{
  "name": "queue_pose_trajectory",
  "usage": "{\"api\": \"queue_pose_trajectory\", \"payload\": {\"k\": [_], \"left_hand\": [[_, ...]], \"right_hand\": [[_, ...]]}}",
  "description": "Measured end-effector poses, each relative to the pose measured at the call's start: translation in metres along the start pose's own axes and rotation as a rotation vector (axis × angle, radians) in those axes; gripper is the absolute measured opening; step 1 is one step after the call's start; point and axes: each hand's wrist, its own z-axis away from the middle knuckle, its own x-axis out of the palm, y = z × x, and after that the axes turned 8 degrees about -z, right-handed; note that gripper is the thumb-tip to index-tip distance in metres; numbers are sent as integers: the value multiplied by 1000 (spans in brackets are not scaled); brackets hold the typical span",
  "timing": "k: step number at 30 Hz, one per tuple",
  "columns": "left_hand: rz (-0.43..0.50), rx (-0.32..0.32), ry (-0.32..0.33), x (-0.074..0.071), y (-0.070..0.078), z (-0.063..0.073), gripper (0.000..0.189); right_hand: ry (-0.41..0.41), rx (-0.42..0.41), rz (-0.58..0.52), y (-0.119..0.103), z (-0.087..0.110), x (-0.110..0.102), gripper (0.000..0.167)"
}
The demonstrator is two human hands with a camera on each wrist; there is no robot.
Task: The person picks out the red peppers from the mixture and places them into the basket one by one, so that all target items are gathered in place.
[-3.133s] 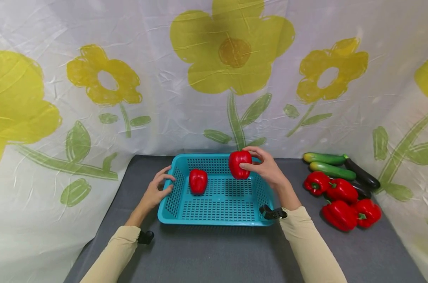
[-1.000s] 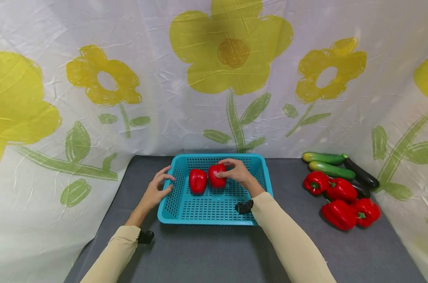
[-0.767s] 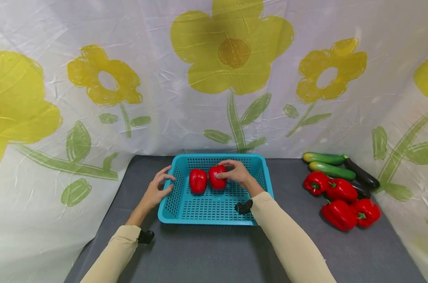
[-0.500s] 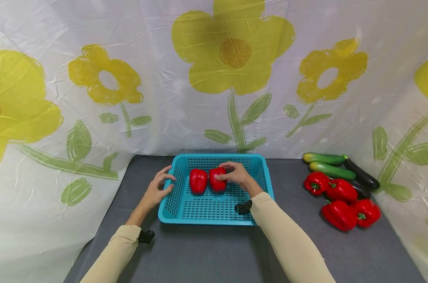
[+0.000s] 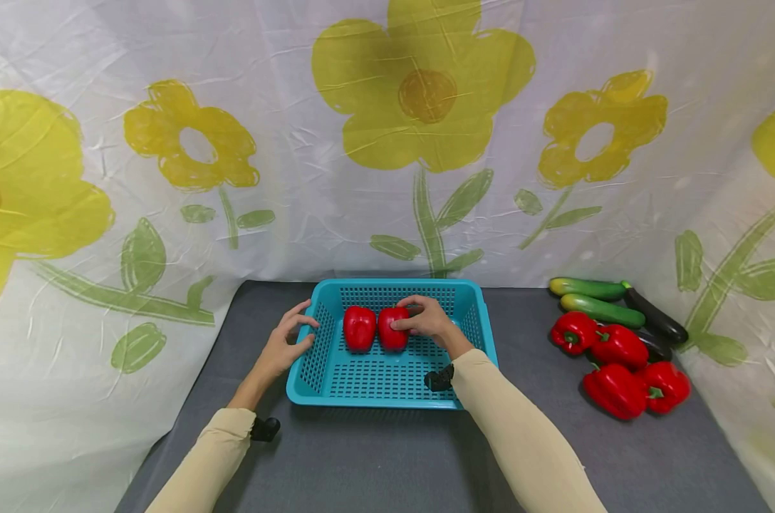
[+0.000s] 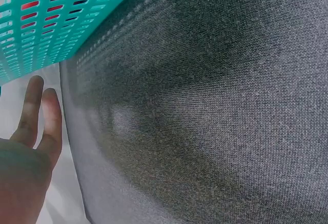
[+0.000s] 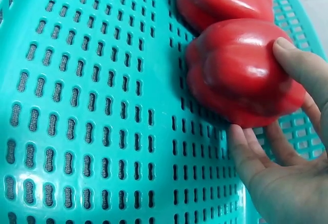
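A blue plastic basket (image 5: 387, 402) with slotted walls sits on the grey cloth. Inside, toward its left end, stands a red bell pepper (image 5: 359, 330). Right beside that one, my right hand (image 5: 429, 319) holds a second red bell pepper (image 7: 238, 73) between thumb and fingers, low over the basket floor. In the right wrist view the two peppers lie side by side. At the basket's left rim is my left hand (image 5: 282, 343), its fingertips at the edge; in the left wrist view two fingers (image 6: 52, 114) extend straight alongside the slotted wall.
To the right lie several red bell peppers (image 5: 613, 391), two zucchini (image 5: 601, 309) and dark eggplants (image 5: 655, 313). A pale flowered cloth (image 5: 285, 235) hangs close behind the basket. The grey tablecloth (image 5: 362, 463) stretches along the front.
My right hand has carried its pepper from above the basket's right side leftward and down, beside the other pepper. Lately it has sunk slightly. My left hand stays put.
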Motion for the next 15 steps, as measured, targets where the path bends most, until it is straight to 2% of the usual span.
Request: {"api": "queue_pose_trajectory", "payload": {"k": [11,15], "left_hand": [[0,6,4,1,-1,-1,20],[-5,13,12,0,8,-1,20]], "right_hand": [[-6,24,24,-3,4,0,53],[-20,34,29,-6,8,-5,57]]}}
